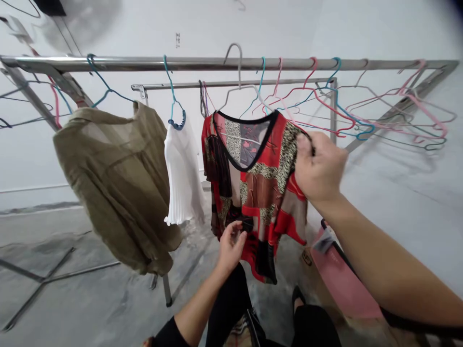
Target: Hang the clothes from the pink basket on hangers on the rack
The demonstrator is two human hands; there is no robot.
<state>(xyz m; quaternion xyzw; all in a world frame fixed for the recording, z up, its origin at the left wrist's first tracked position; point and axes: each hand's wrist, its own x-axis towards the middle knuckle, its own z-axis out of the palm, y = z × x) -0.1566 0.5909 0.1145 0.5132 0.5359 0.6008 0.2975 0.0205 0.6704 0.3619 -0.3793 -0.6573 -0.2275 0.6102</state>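
Two grips pinch a red blouse (262,193): right hand (320,166) at neckline, left hand (229,248) lower.

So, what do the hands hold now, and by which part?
The right hand holds the red patterned blouse at its shoulder edge. The left hand is at the blouse's lower front; whether it grips cannot be told.

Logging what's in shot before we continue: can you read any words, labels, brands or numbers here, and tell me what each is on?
No text is readable.
Small dark marks on the white wall: too small to read.
Small printed mark on the cardboard box: too blurred to read.
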